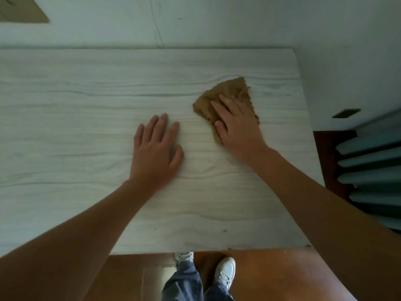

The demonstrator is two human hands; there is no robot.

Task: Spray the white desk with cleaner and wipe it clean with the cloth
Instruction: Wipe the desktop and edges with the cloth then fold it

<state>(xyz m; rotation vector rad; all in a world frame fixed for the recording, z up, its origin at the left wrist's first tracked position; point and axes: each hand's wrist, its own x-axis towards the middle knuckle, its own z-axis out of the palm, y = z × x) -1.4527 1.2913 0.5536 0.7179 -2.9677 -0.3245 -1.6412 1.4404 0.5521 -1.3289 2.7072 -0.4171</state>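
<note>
**Wipe step in hand, cloth on right side of counter**

We read this as the wiping stage. The brown cloth [230,90] lies crumpled flat on the right part of the white counter [86,105], short of its right edge. The right grip [236,122] sits on top of the cloth with fingers straight and palm pressing down, not curled round the fabric. The left grip [156,148] is near but apart from the cloth, flat on bare counter with fingers relaxed, holding nothing. It looks like bracing to us.

Nothing to spray with shows in frame, and we can't tell wet from dry on this surface. We guess spraying is done.

Next move, our call: slide the cloth under steady palm pressure in overlapping passes, leftward across the wide stretch away from it. The left grip must lift clear of that path. A few dark specks [224,230] near the front edge want a pass too. Risk: the cloth could slip out from under a flat palm
</note>
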